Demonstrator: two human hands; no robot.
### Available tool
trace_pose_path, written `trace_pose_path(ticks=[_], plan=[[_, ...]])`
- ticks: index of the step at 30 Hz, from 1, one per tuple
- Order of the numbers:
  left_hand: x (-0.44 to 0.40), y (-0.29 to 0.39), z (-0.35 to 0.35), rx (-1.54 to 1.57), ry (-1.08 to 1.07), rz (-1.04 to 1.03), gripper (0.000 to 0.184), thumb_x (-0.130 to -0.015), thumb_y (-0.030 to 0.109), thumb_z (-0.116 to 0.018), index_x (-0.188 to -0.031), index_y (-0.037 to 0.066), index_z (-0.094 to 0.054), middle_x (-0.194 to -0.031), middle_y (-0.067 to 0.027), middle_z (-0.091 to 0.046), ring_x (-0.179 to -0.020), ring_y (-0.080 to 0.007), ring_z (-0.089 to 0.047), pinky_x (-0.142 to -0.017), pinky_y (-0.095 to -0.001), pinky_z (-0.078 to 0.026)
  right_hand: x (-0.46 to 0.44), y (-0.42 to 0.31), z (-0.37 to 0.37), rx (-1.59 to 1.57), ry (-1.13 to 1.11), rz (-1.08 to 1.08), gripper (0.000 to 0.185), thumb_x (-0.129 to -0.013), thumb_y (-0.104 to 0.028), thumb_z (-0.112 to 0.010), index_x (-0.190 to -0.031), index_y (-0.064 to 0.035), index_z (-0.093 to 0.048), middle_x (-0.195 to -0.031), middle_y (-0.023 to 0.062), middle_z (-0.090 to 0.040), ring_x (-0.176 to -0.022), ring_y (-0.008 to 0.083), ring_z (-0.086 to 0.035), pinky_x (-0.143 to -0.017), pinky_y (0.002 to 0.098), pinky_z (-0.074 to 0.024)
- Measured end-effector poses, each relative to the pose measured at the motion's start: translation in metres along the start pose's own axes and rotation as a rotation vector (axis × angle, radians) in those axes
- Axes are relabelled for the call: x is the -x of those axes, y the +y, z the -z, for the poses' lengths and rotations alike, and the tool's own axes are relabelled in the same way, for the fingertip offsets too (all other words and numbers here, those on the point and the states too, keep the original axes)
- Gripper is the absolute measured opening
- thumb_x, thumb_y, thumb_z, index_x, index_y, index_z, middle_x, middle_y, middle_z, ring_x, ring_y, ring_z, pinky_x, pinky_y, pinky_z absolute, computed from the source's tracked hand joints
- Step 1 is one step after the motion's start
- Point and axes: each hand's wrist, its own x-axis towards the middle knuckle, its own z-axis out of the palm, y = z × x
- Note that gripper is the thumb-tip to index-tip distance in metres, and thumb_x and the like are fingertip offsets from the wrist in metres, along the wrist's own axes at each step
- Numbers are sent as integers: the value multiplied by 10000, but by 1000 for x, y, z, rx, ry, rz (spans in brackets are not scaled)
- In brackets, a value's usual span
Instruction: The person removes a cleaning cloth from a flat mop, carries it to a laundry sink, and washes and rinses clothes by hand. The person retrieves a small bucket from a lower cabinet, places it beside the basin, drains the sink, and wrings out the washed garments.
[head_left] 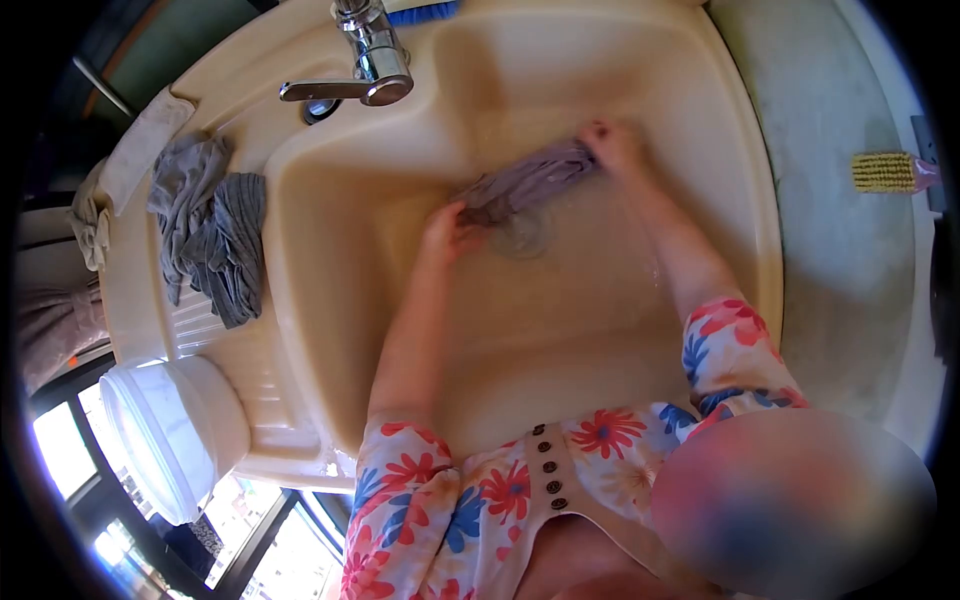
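A wet, purple-grey cloth (530,185) is stretched between my hands, low in the beige sink basin (330,230). My left hand (452,236) grips its near left end; the fingers are slightly blurred. At the far right end, the fingers of my right hand (612,148) are closed on the fabric. The cloth hangs bunched and slanted, its right end farther from me. Under it the round drain (520,235) shows through cloudy water. What kind of garment it is, I cannot tell.
A chrome tap (375,60) stands at the back left of the basin. Grey wet cloths (215,225) lie on the ribbed drainboard (265,385), near a white plastic tub (185,425). A yellow-bristled brush (890,172) is at the right on the counter (840,230).
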Motion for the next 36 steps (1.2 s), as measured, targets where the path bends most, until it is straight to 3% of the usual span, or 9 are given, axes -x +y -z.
trace_pose_path(ticks=[5, 13, 15, 17, 23, 27, 32, 35, 36], plan=[[15, 14, -17, 15, -7, 203, 533, -853, 442, -435, -1223, 59, -397, -1269, -163, -390, -1122, -336, -425, -873, -577, -354, 59, -50, -61, -104, -30, 101, 233, -751, -286, -589, -817, -67, -633, -835, 159, -613, -775, 298, -588, -661, 389, -463], [26, -10, -42, 313, -13, -72, 477, -855, 415, -447, -1132, 27, -464, -1107, -99, -526, -990, -247, -520, -810, -439, -447, 136, -164, -76, -267, -164, 599, 222, -724, -307, -588, -702, -86, -598, -708, 125, -572, -685, 307, -556, -654, 382, -455], [14, -10, -47, 315, -90, -88, 368, -853, 335, -480, -1049, 25, -510, -956, -77, -582, -847, -201, -566, -709, -390, -487, 74, -115, -82, -200, -307, -3, 331, -753, -404, -496, -833, -120, -647, -831, 144, -616, -765, 300, -590, -665, 391, -459], [22, 14, -49, 208, -16, -101, 365, -851, 325, -483, -1058, 26, -504, -975, -95, -574, -851, -215, -565, -701, -412, -487, 43, -72, -51, 216, -289, 147, 377, -781, -412, -473, -820, -77, -642, -786, 141, -623, -713, 283, -591, -664, 376, -461], [-1, -4, 5, -7, 36, 103, 444, -846, 386, -468, -1159, 71, -463, -1121, -138, -512, -957, -327, -530, -780, -542, -431, -10, 18, 0, -5, -190, -58, 278, -772, -295, -585, -903, -55, -634, -781, 111, -639, -715, 200, -603, -646, 329, -469], [20, 11, -19, 92, -62, 148, 465, -863, 395, -424, -1195, 70, -436, -1199, -138, -461, -1042, -348, -482, -857, -539, -385, 74, -92, -87, -301, -333, -13, 280, -750, -335, -600, -803, -61, -616, -760, 133, -616, -700, 275, -593, -644, 362, -463], [-1, -20, 5, 497, -326, -119, 410, -868, 349, -422, -1150, 56, -473, -1144, -106, -511, -1002, -257, -519, -863, -398, -425, 164, -177, -77, -135, -35, 731, 235, -747, -308, -608, -678, -84, -594, -681, 113, -582, -630, 240, -581, -568, 353, -459], [15, 5, -34, 429, -40, -103, 240, -830, 219, -509, -975, 40, -575, -911, -49, -612, -825, -157, -566, -770, -281, -449, 84, -106, -113, -304, -246, -57, 236, -733, -322, -543, -746, -100, -621, -701, 116, -603, -635, 292, -587, -560, 397, -454], [32, 24, -41, 247, -53, -239, 210, -810, 207, -529, -929, 45, -590, -876, -44, -615, -792, -149, -564, -738, -275, -449, 70, -95, -90, -231, -194, 1, 243, -738, -318, -536, -748, -90, -619, -699, 124, -602, -629, 281, -586, -557, 385, -452]])
